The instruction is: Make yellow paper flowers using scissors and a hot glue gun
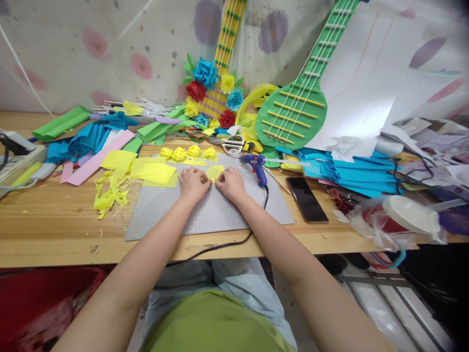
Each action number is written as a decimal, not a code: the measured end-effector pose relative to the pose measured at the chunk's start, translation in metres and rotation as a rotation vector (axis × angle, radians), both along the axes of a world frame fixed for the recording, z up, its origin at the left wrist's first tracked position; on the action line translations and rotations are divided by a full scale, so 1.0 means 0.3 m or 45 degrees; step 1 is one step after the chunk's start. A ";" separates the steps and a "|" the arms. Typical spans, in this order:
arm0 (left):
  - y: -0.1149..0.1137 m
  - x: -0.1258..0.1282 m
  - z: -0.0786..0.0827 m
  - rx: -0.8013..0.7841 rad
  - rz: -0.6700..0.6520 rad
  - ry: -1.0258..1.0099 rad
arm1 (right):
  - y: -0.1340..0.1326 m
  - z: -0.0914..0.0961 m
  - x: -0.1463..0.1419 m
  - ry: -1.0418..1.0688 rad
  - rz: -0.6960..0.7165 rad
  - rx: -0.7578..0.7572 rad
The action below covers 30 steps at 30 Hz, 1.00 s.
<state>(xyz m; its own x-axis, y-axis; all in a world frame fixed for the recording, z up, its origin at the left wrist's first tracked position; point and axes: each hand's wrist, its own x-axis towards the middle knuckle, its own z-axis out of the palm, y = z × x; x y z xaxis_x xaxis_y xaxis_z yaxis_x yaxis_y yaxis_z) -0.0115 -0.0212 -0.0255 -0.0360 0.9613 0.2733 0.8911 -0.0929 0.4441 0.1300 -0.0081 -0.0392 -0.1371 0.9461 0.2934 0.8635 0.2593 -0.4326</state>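
Between my two hands is a small piece of yellow crepe paper (214,172) over the grey cutting mat (161,210). My left hand (193,185) pinches its left lower edge, fingers curled. On the other side my right hand (230,184) has thumb and fingers closed on the right edge. Just beyond them lie several crumpled yellow paper flowers (179,154) in a row. A stack of yellow paper sheets (154,171) rests left of my left hand. Right of my right hand a blue glue gun (256,167) lies on the mat.
White-handled scissors (233,144) lie behind the mat. A black phone (307,199) and a bagged cup (403,217) are at right. Yellow scraps (110,195) lie left. A green paper instrument (293,115) and a flowered yellow one (216,93) lean at the back. The glue gun's cord (220,246) crosses the table's front.
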 end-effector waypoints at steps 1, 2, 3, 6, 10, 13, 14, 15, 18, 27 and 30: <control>0.002 0.000 -0.003 0.008 -0.022 -0.008 | -0.001 0.001 -0.001 -0.003 -0.002 -0.002; 0.003 -0.001 -0.005 0.016 -0.047 -0.010 | -0.003 0.001 -0.001 -0.008 -0.004 -0.003; 0.005 -0.001 -0.008 0.024 -0.069 -0.006 | -0.004 0.002 -0.002 -0.016 -0.005 -0.002; 0.009 0.002 -0.014 0.028 -0.088 0.019 | -0.008 0.004 -0.003 -0.048 -0.002 0.015; 0.010 0.013 -0.016 0.020 -0.057 0.024 | -0.013 0.007 -0.005 -0.077 0.018 0.039; 0.010 0.024 -0.016 0.047 -0.030 0.023 | -0.017 0.009 -0.008 -0.068 0.034 0.052; 0.010 0.028 -0.016 0.047 -0.020 0.020 | -0.017 0.010 -0.008 -0.062 0.034 0.053; 0.010 0.030 -0.014 0.038 -0.009 0.014 | -0.018 0.010 -0.009 -0.056 0.032 0.051; 0.012 0.031 -0.007 -0.027 0.020 -0.011 | -0.018 0.011 -0.009 -0.042 0.024 0.044; 0.013 -0.013 0.000 -0.074 -0.065 -0.053 | -0.019 0.012 -0.007 -0.012 0.019 0.013; 0.017 -0.051 -0.003 -0.037 -0.061 -0.074 | -0.015 0.006 -0.002 -0.015 0.038 0.022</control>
